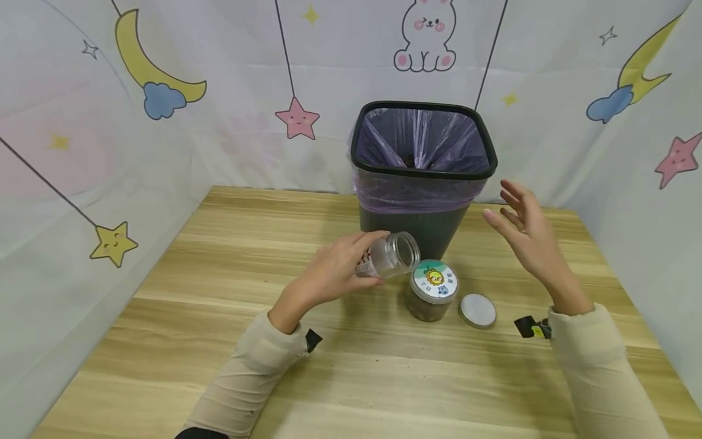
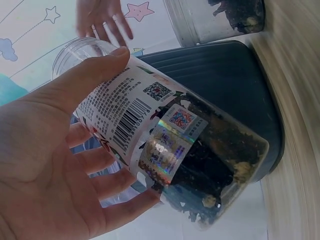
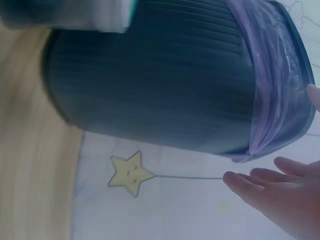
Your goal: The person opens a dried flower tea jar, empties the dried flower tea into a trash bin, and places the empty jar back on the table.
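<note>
My left hand [image 1: 340,268] grips a clear plastic jar [image 1: 386,256] around its labelled side. The jar is tilted, its uncapped mouth turned right beside the bin. Dark, crumbly contents [image 2: 210,165] show through its lower end in the left wrist view, below a label with a barcode. Just right of that mouth stands a second jar [image 1: 430,292], upright, with a printed green and white lid. A loose round lid [image 1: 478,310] lies on the table to its right. Raised at the bin's right side, my right hand [image 1: 529,238] holds nothing, its fingers loosely bent.
A dark bin [image 1: 408,222] with a purple liner bag [image 1: 422,192] folded over its rim stands behind the jars. The wood-grain table [image 1: 219,274] spreads out around them. Printed white curtains [image 1: 236,79] rise at the back and both sides.
</note>
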Demonstrator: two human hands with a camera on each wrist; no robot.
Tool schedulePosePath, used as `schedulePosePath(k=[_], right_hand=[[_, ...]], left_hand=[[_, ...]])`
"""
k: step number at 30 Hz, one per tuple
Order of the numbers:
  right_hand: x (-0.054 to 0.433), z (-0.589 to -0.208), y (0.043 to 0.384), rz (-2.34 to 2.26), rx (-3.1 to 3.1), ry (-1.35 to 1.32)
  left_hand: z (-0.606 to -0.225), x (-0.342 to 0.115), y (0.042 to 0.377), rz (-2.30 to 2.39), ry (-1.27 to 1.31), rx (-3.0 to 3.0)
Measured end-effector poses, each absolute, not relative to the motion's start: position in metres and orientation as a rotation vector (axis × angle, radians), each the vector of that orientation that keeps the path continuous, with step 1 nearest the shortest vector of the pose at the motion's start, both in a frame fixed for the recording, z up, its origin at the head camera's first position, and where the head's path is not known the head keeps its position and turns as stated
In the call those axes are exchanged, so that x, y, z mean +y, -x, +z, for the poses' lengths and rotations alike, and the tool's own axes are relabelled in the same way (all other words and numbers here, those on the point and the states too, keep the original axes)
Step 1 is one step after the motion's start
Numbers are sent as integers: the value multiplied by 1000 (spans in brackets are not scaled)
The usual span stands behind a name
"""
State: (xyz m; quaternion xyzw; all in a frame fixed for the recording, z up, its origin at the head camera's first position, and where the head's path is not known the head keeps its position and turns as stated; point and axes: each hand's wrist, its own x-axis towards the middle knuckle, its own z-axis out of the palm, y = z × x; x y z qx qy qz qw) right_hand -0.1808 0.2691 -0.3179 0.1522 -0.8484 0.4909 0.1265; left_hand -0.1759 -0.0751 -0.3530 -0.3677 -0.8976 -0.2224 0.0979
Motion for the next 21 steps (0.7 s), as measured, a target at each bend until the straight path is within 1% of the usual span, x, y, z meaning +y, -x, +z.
schedulePosePath(k=[6, 11, 21], right_hand=[[255, -294, 197, 1484, -2417, -458], [244, -282, 211, 1537, -2398, -511], [232, -284, 227, 1481, -2433, -449]], left_hand=[[-354, -71, 177, -638, 1121, -2629], [-353, -72, 177, -646, 1110, -2637], [-350, -80, 181, -688, 1053, -2623]])
